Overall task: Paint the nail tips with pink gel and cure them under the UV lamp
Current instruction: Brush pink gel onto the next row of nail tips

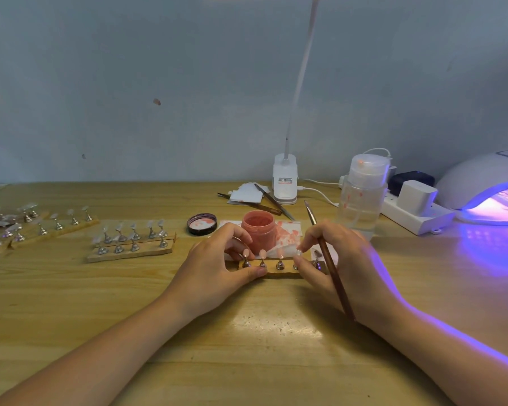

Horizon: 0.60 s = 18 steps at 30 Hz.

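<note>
1. Left hand [217, 259]: thumb and fingers curled round the left end of the strip [279, 273], pinching it on the table [100, 303].
2. Right hand [340, 259]: brush [330, 260] clamped in the hand, bristles pointing up and away; fingertips pinch at a tip [298, 252] on the strip's fourth stand.
3. Between the hands: two pink tips [263, 253] on stands by the left fingers, one paler next (coat state hard to tell).
4. Just beyond the hands: open pink gel jar [258, 230] on a stained tissue [288, 234]; lid [202, 224] beyond the left hand.
5. Far right of the right hand: UV lamp [487, 189], lit purple.
6. Well left of the left hand: more strips [129, 244] with clear tips.
</note>
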Tool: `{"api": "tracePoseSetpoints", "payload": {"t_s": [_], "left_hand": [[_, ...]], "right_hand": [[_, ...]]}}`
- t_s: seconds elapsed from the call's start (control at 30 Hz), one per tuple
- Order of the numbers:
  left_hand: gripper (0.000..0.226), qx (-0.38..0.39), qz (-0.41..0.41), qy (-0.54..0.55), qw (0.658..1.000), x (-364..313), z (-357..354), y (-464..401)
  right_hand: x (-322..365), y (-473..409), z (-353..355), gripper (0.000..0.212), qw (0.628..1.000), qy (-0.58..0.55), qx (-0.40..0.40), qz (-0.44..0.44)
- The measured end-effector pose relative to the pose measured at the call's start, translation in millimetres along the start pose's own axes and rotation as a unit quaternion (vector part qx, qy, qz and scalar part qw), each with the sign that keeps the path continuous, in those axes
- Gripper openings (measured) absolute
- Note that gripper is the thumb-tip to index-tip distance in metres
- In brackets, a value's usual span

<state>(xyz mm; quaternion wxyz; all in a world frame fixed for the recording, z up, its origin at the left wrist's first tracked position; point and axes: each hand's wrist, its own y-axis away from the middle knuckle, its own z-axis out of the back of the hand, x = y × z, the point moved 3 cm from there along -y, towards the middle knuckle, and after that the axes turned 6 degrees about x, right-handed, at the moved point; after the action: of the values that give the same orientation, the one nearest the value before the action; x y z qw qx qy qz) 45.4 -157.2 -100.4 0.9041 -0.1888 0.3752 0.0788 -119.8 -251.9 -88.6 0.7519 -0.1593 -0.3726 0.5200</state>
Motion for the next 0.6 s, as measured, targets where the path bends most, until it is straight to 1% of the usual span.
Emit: {"api": "tracePoseSetpoints", "payload": {"t_s": [0.13, 0.27, 0.37, 0.47, 0.53, 0.6], "left_hand": [[0.039, 0.003, 0.007, -0.004, 1.0, 0.9, -0.3, -0.3], [0.04, -0.001, 0.004, 0.002, 1.0, 1.2, -0.4, -0.2], [0.04, -0.007, -0.001, -0.002, 1.0, 1.2, -0.5, 0.6], [0.04, -0.015, -0.02, -0.014, 1.0, -2.7, -0.7, 2.5], [0.044, -0.044, -0.046, -0.049, 0.997, -7.9, 1.9, 5.2], [0.042, -0.103, -0.108, -0.101, 0.984, -17.2, 6.6, 9.3]], "right_hand": [[1.7, 0.5, 1.1, 0.023, 1.0, 0.017, -0.005, 0.02], [5.6, 1.3, 0.7, 0.016, 0.997, 0.06, -0.009, 0.055], [8.2, 2.1, 1.8, 0.017, 0.994, 0.074, -0.033, 0.074], [11.9, 3.5, 2.3, 0.017, 0.993, 0.053, -0.064, 0.083], [14.3, 4.2, 1.9, 0.018, 0.993, 0.029, -0.08, 0.083], [17.2, 5.0, 1.8, 0.018, 0.993, -0.012, -0.084, 0.078]]}}
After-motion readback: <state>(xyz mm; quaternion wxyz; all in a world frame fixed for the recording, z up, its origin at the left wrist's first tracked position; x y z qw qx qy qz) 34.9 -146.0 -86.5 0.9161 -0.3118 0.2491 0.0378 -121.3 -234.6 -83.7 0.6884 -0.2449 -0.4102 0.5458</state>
